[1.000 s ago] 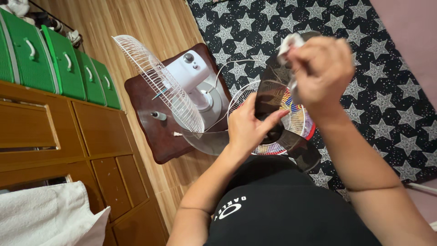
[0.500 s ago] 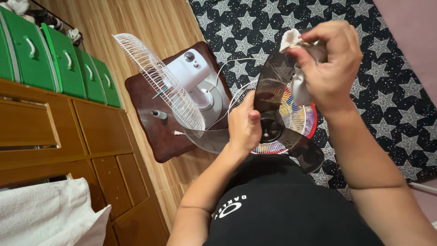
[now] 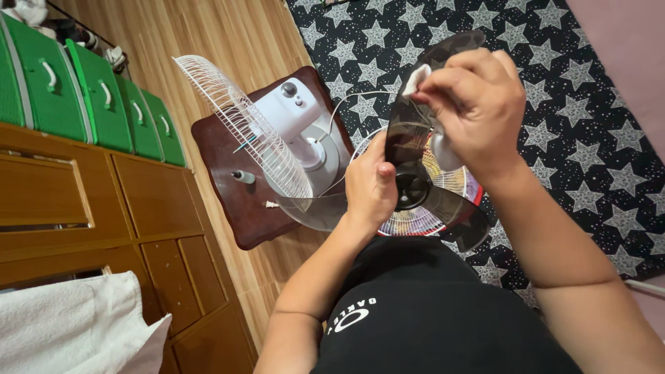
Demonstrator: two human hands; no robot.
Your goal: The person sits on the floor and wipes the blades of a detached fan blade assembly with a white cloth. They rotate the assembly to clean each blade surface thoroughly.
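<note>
My left hand (image 3: 370,183) grips a dark see-through fan blade (image 3: 409,142) near its black hub, holding it up over my lap. My right hand (image 3: 471,111) pinches a white cloth (image 3: 419,73) and presses it against the upper part of that blade. Behind the blade a round front grille (image 3: 454,183) with a multicoloured centre lies on the star-patterned mat. A white fan body (image 3: 294,107) with its rear wire grille (image 3: 239,118) lies on a small dark wooden table (image 3: 228,201) to the left.
A wooden chest of drawers (image 3: 90,208) lines the left side, with green plastic drawers (image 3: 83,90) beyond it. A white towel (image 3: 69,322) lies at the lower left. The black mat with white stars (image 3: 575,138) covers the floor on the right, wooden flooring in the middle.
My right hand has moved the cloth down and to the left along the blade. My left hand has shifted its grip closer to the hub.
</note>
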